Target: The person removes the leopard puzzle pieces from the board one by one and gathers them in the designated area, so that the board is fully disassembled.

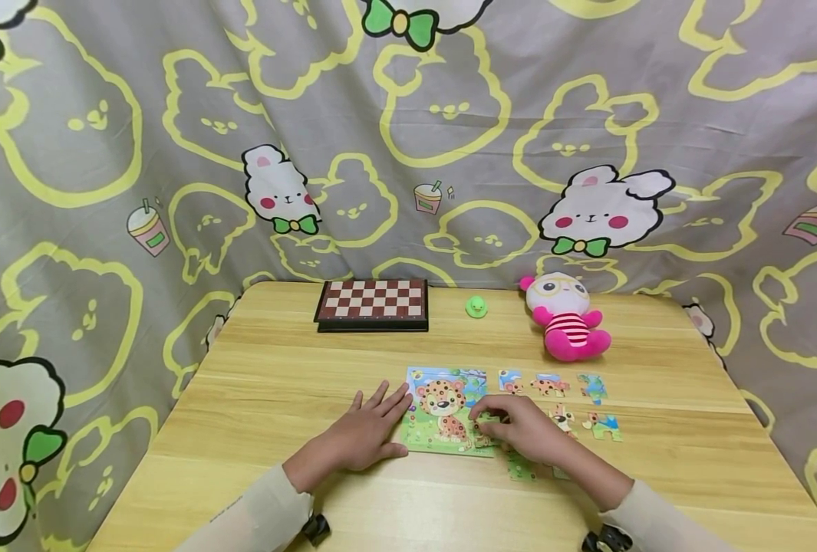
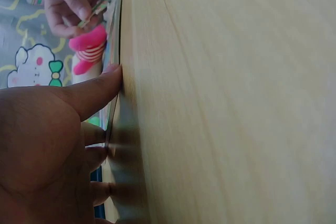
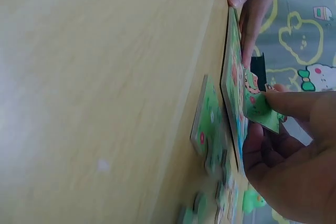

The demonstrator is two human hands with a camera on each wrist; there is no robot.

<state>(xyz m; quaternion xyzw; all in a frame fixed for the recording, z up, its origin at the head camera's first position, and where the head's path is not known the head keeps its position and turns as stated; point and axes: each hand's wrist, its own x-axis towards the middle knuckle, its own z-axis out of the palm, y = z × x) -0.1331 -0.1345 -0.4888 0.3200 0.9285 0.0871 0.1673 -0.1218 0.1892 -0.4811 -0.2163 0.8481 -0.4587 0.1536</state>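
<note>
A leopard puzzle board (image 1: 443, 410) lies on the table in front of the person. The left hand (image 1: 367, 431) rests flat beside it with spread fingers, their tips at its left edge; in the left wrist view the thumb (image 2: 100, 93) reaches that edge too. Over the board's right side, the right hand (image 1: 518, 425) pinches a green puzzle piece (image 3: 260, 106) between thumb and fingers, tilted above the board in the right wrist view. Loose puzzle pieces (image 1: 549, 385) lie in rows to the right, some partly hidden by the right hand and forearm.
Behind the board stands a brown and white checkered chess box (image 1: 373, 300). A small green duck toy (image 1: 476, 307) and a pink and white plush toy (image 1: 567, 318) sit toward the table's back edge. A patterned curtain (image 1: 353, 115) hangs right behind the wooden table (image 1: 256, 383).
</note>
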